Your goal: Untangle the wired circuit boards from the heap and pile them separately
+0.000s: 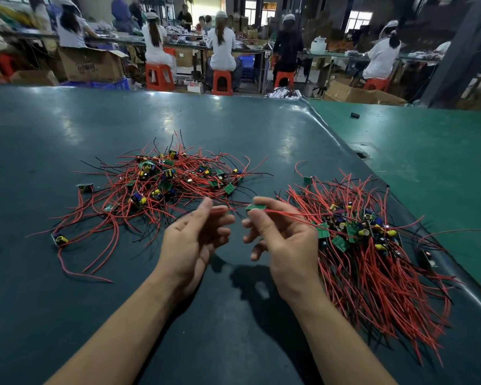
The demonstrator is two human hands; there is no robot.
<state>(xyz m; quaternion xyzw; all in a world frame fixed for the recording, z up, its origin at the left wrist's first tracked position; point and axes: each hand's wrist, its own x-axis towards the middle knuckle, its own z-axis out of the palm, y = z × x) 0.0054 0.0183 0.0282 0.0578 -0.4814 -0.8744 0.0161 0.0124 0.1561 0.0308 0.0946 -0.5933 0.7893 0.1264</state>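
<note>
A tangled heap (161, 182) of small green circuit boards with red and black wires lies on the dark table, left of centre. A second, tidier pile (370, 245) of wired boards lies to the right, its wires trailing toward me. My right hand (278, 237) pinches one green board (256, 207) between thumb and fingers, held above the table between the two piles. Red wires run from that board both left and right. My left hand (195, 234) is raised beside it, palm up, fingertips touching the red wire (233, 208) that leads left from the board.
The dark mat (233, 343) ends at a raised fold (345, 145) on the right, with a green surface (428, 151) beyond. A lone board (59, 239) and another (84, 187) lie left of the heap. Several people sit on red stools at far benches.
</note>
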